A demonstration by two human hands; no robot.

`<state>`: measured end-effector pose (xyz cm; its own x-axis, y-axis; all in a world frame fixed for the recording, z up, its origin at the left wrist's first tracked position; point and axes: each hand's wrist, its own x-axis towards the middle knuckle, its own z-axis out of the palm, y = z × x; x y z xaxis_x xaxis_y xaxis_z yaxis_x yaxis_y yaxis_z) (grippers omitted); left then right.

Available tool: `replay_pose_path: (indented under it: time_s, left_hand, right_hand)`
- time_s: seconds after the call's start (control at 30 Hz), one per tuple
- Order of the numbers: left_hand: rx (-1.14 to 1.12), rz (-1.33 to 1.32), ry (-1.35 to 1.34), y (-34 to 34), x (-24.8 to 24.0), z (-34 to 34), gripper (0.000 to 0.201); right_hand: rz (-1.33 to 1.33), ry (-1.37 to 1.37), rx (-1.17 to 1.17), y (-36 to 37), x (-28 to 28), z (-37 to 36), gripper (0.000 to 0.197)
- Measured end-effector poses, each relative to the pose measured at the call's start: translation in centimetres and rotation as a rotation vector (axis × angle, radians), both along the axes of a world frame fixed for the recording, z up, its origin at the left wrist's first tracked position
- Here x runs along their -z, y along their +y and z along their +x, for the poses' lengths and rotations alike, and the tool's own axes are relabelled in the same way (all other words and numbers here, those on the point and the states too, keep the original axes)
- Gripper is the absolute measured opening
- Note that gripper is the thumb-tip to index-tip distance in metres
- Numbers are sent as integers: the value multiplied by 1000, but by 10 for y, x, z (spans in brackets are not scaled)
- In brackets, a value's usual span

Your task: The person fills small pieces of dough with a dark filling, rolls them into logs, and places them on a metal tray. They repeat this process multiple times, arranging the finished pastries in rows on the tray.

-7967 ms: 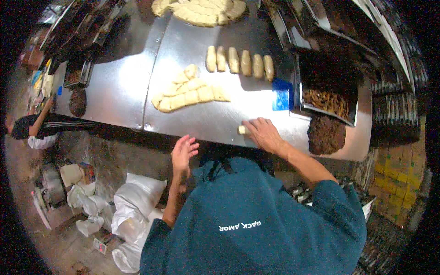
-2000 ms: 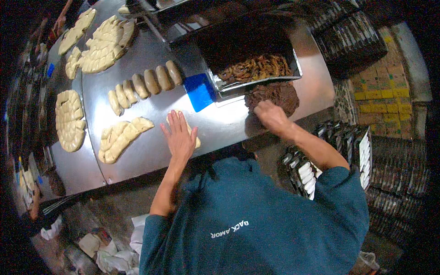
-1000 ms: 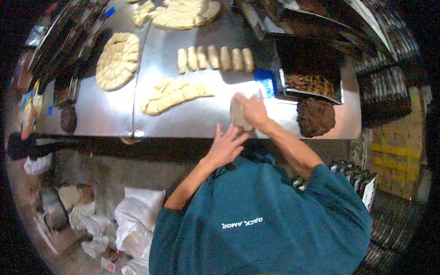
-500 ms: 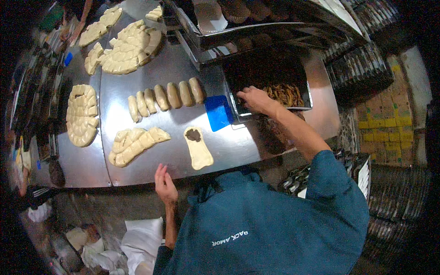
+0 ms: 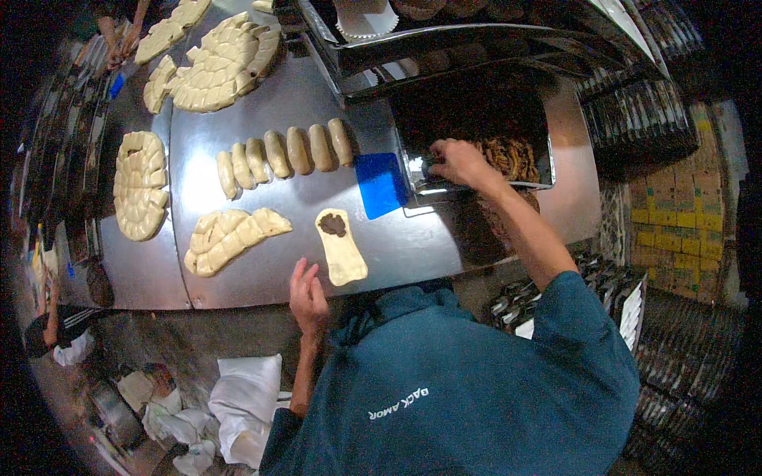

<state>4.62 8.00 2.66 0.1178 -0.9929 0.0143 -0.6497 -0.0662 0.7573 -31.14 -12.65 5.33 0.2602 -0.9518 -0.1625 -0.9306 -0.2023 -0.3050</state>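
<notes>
My right hand [image 5: 462, 163] reaches into a dark metal tray [image 5: 551, 168] at the right of the table, fingers curled down beside a heap of shredded brown filling [image 5: 509, 160]. Whatever the fingertips hold is hidden. At the table's front edge my left hand [image 5: 308, 300] has its fingers extended and holds nothing. Just right of it lies a flattened oblong of pale dough [image 5: 345, 262], with a dab of dark brown paste [image 5: 333, 225] on its far end. Several shaped dough rolls [image 5: 298, 151] form a row behind.
A blue flat scraper [image 5: 379, 189] lies beside the tray. Scored dough masses [image 5: 141, 186] and a smaller dough clump [image 5: 234, 242] occupy the left of the steel table [image 5: 405, 258]. Trays with paper cups [image 5: 365, 17] overhang the back. Another person's hands [image 5: 119, 44] show at far left.
My left hand has shifted right, closer to the flattened dough. My right hand stays in the tray, slightly farther right with fingers more curled. The whole view has shifted a little.
</notes>
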Motion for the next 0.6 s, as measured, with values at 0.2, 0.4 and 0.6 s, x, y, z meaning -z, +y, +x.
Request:
replay_pose_path:
  time_s: [0.2,0.4,0.6]
  left_hand:
    - [32,-93,66,4,-7,5,24]
    - [-156,-27,162,32,-10,46,24]
    - [-215,65,401,31,5,74,24]
  right_hand:
    - [-57,216,-71,-3,9,23,14]
    - [472,-1005,563,-4,-36,-24,12]
    - [657,-1259,386,44,-52,61,15]
